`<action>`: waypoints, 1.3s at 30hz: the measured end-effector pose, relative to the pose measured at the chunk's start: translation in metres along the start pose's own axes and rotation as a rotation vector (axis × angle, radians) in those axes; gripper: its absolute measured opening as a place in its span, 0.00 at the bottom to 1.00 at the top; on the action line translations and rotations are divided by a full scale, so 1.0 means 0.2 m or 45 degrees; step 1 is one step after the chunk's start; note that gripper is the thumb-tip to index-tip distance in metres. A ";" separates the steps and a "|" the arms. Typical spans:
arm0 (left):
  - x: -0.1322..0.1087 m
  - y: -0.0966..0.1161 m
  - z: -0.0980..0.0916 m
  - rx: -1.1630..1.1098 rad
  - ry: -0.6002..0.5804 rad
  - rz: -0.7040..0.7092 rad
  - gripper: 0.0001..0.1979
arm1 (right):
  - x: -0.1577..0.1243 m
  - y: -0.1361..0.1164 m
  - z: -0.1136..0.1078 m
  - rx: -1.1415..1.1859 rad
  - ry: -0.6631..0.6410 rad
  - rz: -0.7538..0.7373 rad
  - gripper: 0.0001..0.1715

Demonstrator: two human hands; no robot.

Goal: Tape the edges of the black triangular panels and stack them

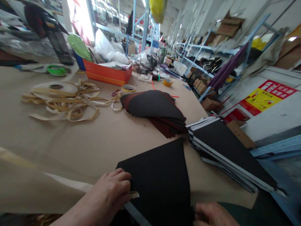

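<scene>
A black sheet-like panel lies at the near edge of the table in front of me. My left hand rests on its left side with fingers curled; a narrow pale tape strip pokes out between thumb and fingers. More of this tape trails to the left behind the wrist. A whitish band runs along the panel's lower left edge. At the lower right corner, my right hand is closed on the panel's edge, its fingertips partly hidden and slightly blurred.
To the right sits a stack of black panels with white edges. Beyond are dark and brown cut pieces, a tangled tape heap, an orange box and a yellow tape roll. Blue shelving stands beyond the table.
</scene>
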State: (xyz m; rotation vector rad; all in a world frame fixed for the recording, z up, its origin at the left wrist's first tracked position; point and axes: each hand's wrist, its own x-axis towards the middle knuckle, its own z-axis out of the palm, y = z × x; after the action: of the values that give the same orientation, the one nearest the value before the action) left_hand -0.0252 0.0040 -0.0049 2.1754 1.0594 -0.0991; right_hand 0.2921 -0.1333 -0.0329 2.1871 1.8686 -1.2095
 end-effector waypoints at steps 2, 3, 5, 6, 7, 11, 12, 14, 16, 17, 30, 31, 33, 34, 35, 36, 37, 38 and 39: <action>0.01 0.00 -0.01 -0.110 0.019 0.004 0.15 | 0.04 -0.09 -0.14 0.039 0.128 -0.113 0.09; 0.02 0.00 -0.01 -0.177 0.037 -0.015 0.16 | 0.07 -0.15 -0.20 0.089 0.194 -0.178 0.09; 0.03 0.03 -0.01 -0.358 0.068 -0.056 0.18 | 0.13 -0.26 -0.28 0.241 0.287 -0.285 0.10; 0.03 0.04 -0.01 -0.477 0.075 -0.066 0.18 | 0.17 -0.32 -0.30 0.347 0.295 -0.324 0.10; 0.04 0.06 -0.01 -0.613 0.076 -0.077 0.19 | 0.20 -0.37 -0.31 0.472 0.279 -0.352 0.11; 0.07 0.12 -0.02 -1.085 0.086 -0.117 0.15 | 0.32 -0.51 -0.25 0.948 0.045 -0.385 0.18; 0.08 0.13 -0.03 -1.133 0.099 -0.124 0.15 | 0.34 -0.52 -0.23 1.009 -0.018 -0.378 0.20; 0.09 0.14 -0.03 -1.127 0.136 -0.125 0.15 | 0.37 -0.54 -0.20 1.083 -0.115 -0.366 0.22; 0.10 0.14 -0.03 -1.035 0.167 -0.143 0.15 | 0.40 -0.54 -0.18 1.138 -0.178 -0.361 0.20; 0.11 0.14 -0.03 -0.981 0.178 -0.157 0.15 | 0.41 -0.55 -0.17 1.156 -0.195 -0.365 0.19; 0.17 -0.01 -0.02 -0.519 0.023 -0.256 0.15 | 0.57 -0.44 -0.25 0.612 0.277 -0.338 0.09; 0.17 -0.03 -0.03 -0.484 0.007 -0.251 0.15 | 0.61 -0.39 -0.29 0.487 0.412 -0.291 0.09; 0.15 -0.09 -0.04 -0.438 -0.006 -0.239 0.16 | 0.68 -0.27 -0.37 0.289 0.662 -0.195 0.09; 0.14 -0.12 -0.04 -0.423 -0.005 -0.245 0.17 | 0.72 -0.22 -0.40 0.228 0.748 -0.154 0.09; 0.13 -0.16 -0.03 -0.416 0.000 -0.255 0.18 | 0.75 -0.18 -0.43 0.183 0.809 -0.119 0.08; 0.12 -0.19 -0.02 -0.414 0.003 -0.269 0.19 | 0.77 -0.14 -0.44 0.134 0.865 -0.085 0.08; 0.11 -0.22 -0.01 -0.418 0.006 -0.280 0.20 | 0.79 -0.12 -0.45 0.090 0.909 -0.054 0.07; 0.11 -0.26 0.00 -0.427 0.002 -0.290 0.20 | 0.81 -0.10 -0.45 0.053 0.938 -0.026 0.07; 0.11 -0.28 0.01 -0.434 0.005 -0.296 0.21 | 0.82 -0.09 -0.44 0.021 0.957 -0.001 0.06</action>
State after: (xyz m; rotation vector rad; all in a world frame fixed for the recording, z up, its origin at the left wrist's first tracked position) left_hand -0.0504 0.0407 -0.0463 1.7458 1.2310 -0.0180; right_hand 0.3201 0.0510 -0.0541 2.9085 2.0442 -0.3961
